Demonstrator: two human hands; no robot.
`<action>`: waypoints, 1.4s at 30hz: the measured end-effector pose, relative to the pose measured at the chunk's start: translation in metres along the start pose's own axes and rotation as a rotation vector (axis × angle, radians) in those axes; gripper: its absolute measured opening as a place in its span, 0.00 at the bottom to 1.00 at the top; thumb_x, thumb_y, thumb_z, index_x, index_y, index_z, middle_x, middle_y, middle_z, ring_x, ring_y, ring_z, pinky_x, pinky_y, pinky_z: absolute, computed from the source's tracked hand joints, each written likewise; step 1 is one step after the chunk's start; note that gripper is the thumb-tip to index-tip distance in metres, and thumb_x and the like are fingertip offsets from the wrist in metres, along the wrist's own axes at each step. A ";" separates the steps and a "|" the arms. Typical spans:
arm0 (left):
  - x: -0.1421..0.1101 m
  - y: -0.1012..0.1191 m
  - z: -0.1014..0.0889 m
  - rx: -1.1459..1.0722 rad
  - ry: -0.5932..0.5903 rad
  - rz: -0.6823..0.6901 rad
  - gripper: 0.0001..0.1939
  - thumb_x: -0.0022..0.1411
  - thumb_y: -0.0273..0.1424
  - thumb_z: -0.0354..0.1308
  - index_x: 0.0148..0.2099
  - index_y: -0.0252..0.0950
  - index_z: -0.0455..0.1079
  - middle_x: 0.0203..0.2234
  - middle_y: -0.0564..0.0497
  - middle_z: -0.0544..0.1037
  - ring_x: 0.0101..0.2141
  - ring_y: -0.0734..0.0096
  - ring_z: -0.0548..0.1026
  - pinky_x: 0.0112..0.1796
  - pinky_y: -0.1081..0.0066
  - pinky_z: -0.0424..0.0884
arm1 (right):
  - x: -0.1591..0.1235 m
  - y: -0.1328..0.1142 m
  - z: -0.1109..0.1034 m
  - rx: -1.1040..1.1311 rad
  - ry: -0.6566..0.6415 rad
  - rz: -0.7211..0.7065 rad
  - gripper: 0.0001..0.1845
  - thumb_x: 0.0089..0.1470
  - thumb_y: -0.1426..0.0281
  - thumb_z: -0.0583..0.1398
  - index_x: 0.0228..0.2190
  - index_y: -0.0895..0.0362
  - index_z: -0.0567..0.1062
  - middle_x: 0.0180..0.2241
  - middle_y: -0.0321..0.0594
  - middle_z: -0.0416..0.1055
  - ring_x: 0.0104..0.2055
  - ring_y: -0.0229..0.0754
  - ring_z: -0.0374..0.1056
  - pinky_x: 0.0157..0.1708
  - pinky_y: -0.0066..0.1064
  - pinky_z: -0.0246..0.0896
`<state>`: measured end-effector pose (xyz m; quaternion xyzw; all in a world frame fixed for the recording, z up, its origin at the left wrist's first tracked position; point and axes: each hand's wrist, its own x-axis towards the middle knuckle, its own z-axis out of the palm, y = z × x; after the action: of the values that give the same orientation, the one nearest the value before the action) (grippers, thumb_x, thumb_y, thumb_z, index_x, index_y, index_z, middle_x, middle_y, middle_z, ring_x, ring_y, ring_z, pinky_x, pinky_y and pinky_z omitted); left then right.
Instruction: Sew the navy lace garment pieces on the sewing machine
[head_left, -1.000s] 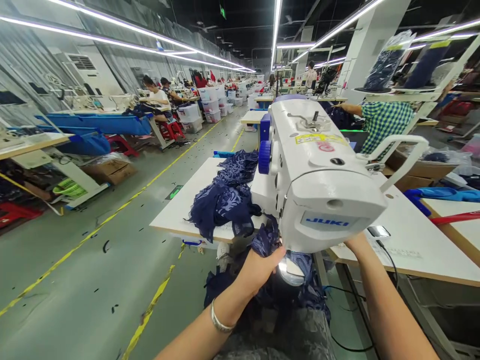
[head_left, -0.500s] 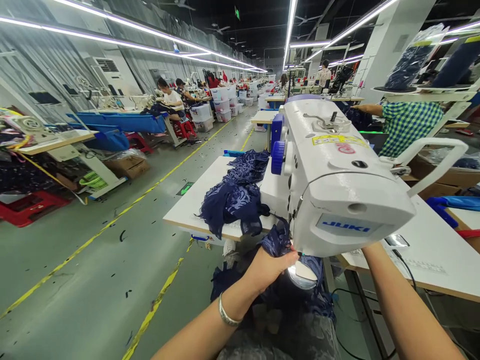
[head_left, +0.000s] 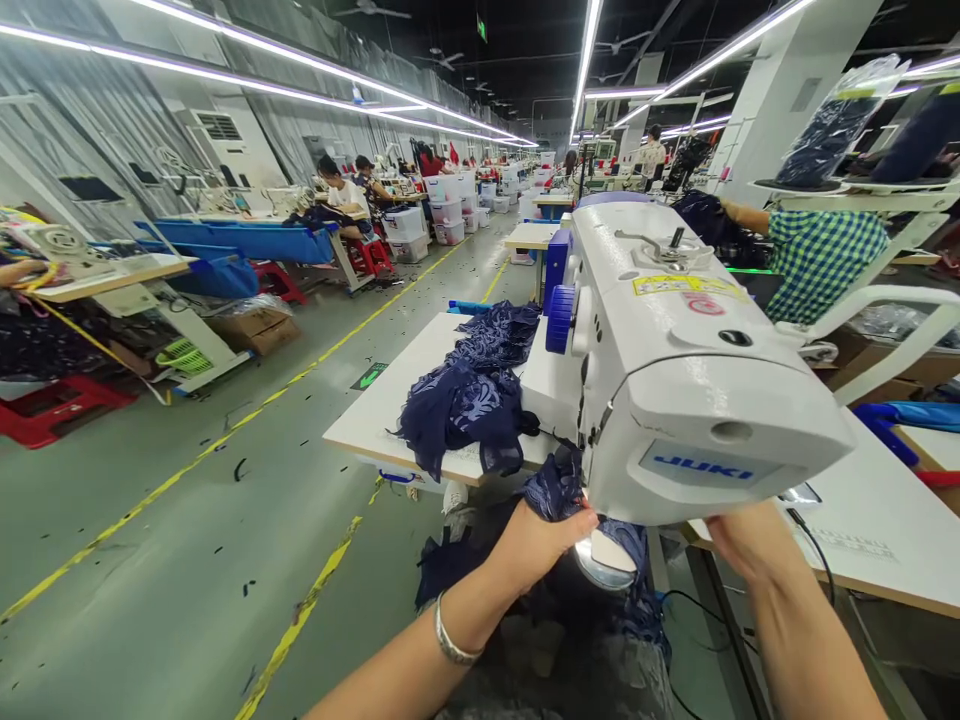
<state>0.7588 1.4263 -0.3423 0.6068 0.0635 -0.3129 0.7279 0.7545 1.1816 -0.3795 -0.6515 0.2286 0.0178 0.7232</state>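
A white JUKI sewing machine (head_left: 720,400) stands in front of me, its head over the sewing spot. My left hand (head_left: 544,540), with a silver bangle at the wrist, is closed on a navy lace garment (head_left: 559,485) beside the needle area. Its thumb reaches along the cloth by the lit, shiny machine bed (head_left: 606,560). Part of the garment hangs below the bed toward my lap. Under the right side of the machine head is my right hand (head_left: 750,540); its fingers are hidden by the head, so their grip does not show.
More navy lace pieces (head_left: 472,400) are heaped on the white table (head_left: 375,400) left of the machine. Thread cones (head_left: 836,130) stand at the upper right. A person in a checked shirt (head_left: 825,255) works beyond the machine. Yellow floor lines (head_left: 300,620) run along the left aisle.
My right hand has drawn back slightly, so more of its back and wrist shows beside the machine head. My left hand stays on the garment. The view has shifted a little.
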 end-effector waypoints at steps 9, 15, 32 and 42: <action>0.003 -0.001 -0.001 0.054 -0.039 0.079 0.22 0.56 0.37 0.64 0.50 0.34 0.69 0.49 0.50 0.73 0.50 0.73 0.71 0.53 0.74 0.67 | -0.051 0.021 0.028 0.268 -0.124 0.243 0.28 0.42 0.58 0.71 0.42 0.58 0.71 0.39 0.42 0.69 0.36 0.33 0.67 0.37 0.21 0.71; 0.004 -0.005 -0.002 0.101 -0.008 0.034 0.17 0.55 0.36 0.63 0.42 0.31 0.66 0.45 0.46 0.73 0.50 0.67 0.71 0.55 0.67 0.67 | -0.052 0.022 0.030 0.109 -0.073 0.135 0.28 0.41 0.53 0.69 0.37 0.60 0.71 0.34 0.42 0.70 0.33 0.33 0.67 0.35 0.19 0.69; 0.001 0.003 0.003 0.095 0.008 0.089 0.14 0.54 0.33 0.62 0.39 0.32 0.64 0.36 0.49 0.70 0.38 0.76 0.68 0.53 0.66 0.67 | -0.071 0.016 0.044 -0.811 -0.044 -0.916 0.09 0.57 0.78 0.59 0.40 0.56 0.71 0.37 0.30 0.69 0.41 0.29 0.62 0.46 0.21 0.57; 0.004 -0.003 0.003 0.068 -0.005 0.130 0.14 0.54 0.34 0.63 0.39 0.32 0.64 0.35 0.49 0.70 0.38 0.76 0.68 0.52 0.67 0.67 | -0.075 0.029 0.040 -0.759 0.005 -0.813 0.10 0.58 0.77 0.58 0.42 0.54 0.70 0.37 0.34 0.69 0.42 0.33 0.63 0.44 0.25 0.58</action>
<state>0.7597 1.4219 -0.3455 0.6332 0.0116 -0.2686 0.7258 0.6900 1.2441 -0.3777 -0.9020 -0.0618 -0.1831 0.3859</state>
